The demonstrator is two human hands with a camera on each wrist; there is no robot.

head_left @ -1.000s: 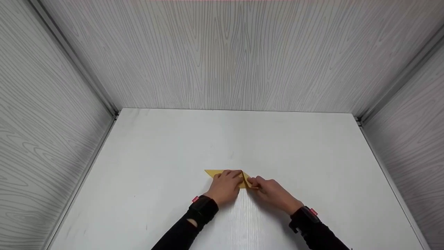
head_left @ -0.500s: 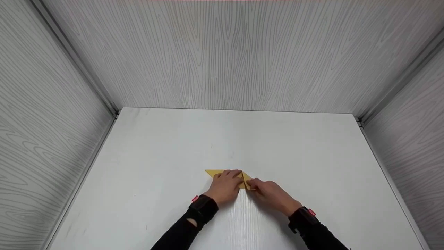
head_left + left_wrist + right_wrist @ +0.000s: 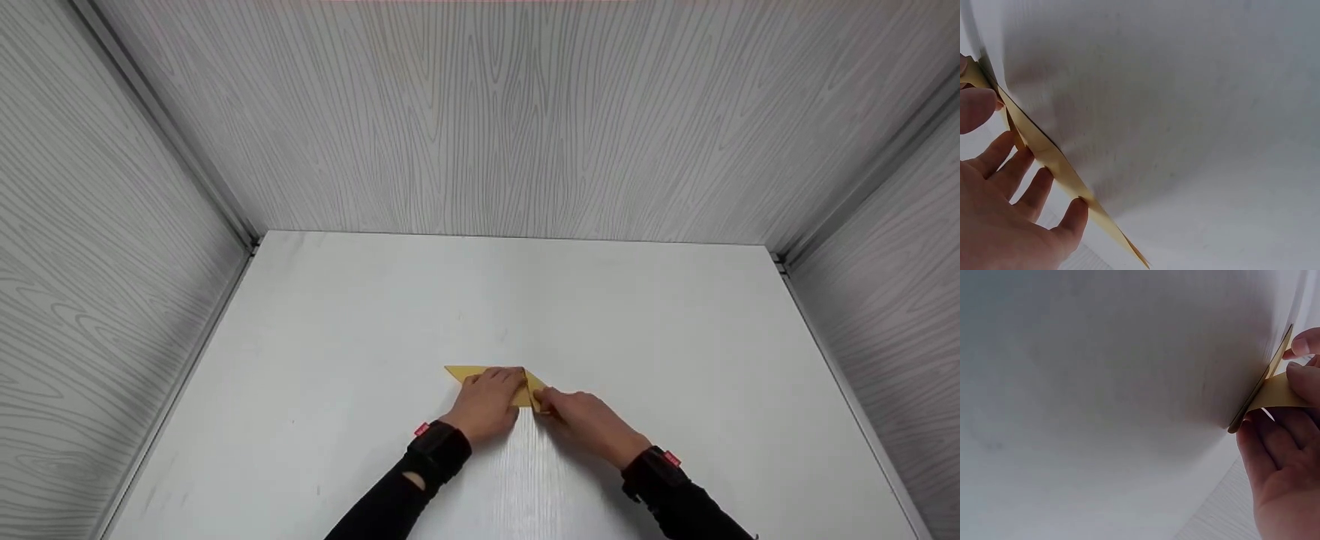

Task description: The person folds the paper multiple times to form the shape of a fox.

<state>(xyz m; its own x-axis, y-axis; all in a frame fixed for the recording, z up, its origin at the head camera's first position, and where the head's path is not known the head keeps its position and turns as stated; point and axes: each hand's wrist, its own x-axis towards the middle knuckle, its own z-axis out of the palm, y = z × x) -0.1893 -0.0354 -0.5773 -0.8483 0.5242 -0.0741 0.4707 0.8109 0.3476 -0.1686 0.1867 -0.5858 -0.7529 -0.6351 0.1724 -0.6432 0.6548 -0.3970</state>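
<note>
Flap [image 3: 533,383] inward, left fingers [image 3: 1037,190] across paper [image 3: 1061,167].

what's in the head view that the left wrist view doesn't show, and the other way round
Only the head view shows the black wristbands, their red tags and the black sleeves.

Only the left wrist view shows the palm side of the left hand, with its fingertips touching the folded yellow paper; the head view shows the back of that hand instead.

Both share the left hand, the paper and the white table.
</note>
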